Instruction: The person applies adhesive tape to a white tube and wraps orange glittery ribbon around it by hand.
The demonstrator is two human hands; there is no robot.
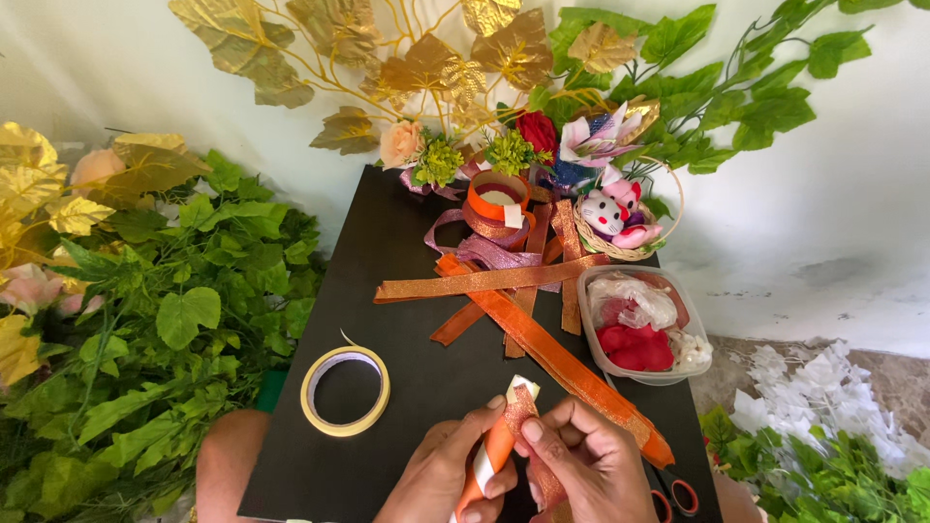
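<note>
My left hand (444, 476) grips a thin stick wrapped in orange ribbon (497, 447), its white tip pointing up. My right hand (589, 463) pinches a glittery copper ribbon strip (524, 407) against the top of the stick. Both hands sit at the near edge of a black board (387, 281). A long orange ribbon (567, 366) runs diagonally across the board just above my right hand. More orange and copper ribbon strips (484, 281) lie crossed in the middle.
A roll of pale tape (345, 390) lies left of my hands. A clear plastic tub of red petals (641, 324) stands right. Ribbon spools (499, 199), a small basket with a toy (620, 218), scissors handles (675, 496), and artificial green and gold leaves (174, 310) surround the board.
</note>
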